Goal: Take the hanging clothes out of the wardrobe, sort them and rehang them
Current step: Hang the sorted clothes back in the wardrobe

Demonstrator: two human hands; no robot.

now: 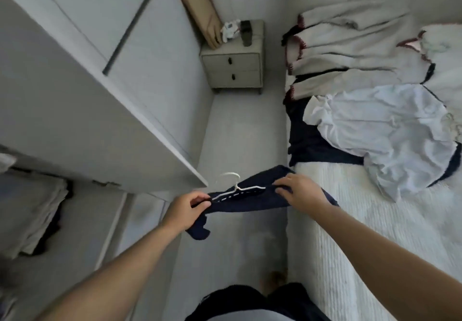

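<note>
I hold a dark navy garment (250,202) on a white hanger (236,187) over the floor between the wardrobe and the bed. My left hand (186,210) pinches the garment's left end by the hanger's tip. My right hand (300,190) grips the right end, fingers curled over the cloth. On the bed lie a white shirt (385,130), a dark garment (307,140) partly under it, and several cream garments with red stitched edges (350,45). The open wardrobe door (82,110) stands just left of the hanger hook.
Folded pale and dark clothes (32,215) sit on a wardrobe shelf at the left. A beige nightstand (235,70) with small objects on top stands at the far end of the narrow floor strip. The white bed (362,233) fills the right side.
</note>
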